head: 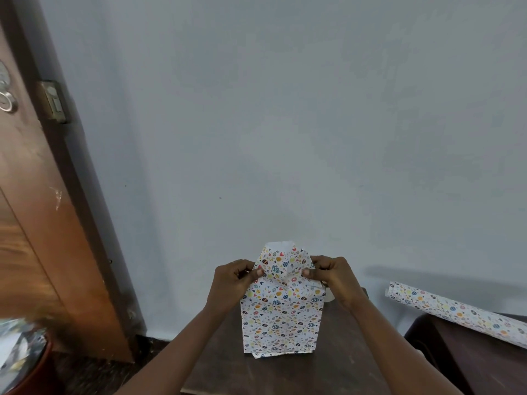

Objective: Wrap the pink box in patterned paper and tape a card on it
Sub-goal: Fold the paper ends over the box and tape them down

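Two hands work the upper end of the parcel: the left hand [236, 276] and the right hand [332, 273] each pinch a side fold of the patterned paper [281, 317], thumbs in front. The pink box, hidden under the paper, stands upright on the table [342, 366]. Likely risks: uneven pinches would skew the top flap [281, 246]; a slackened pinch would let the folds, which show no tape, spring open; a hard press could tip the tall parcel.

The tall box wrapped in white printed paper [281, 315] looks matt and creased. Under the box, the dark brown wooden desk [342, 366] has a dull sheen. Left of the box stands a polished brown wooden door [42, 223]. Right of the box lies a roll of the same matt paper [462, 315].
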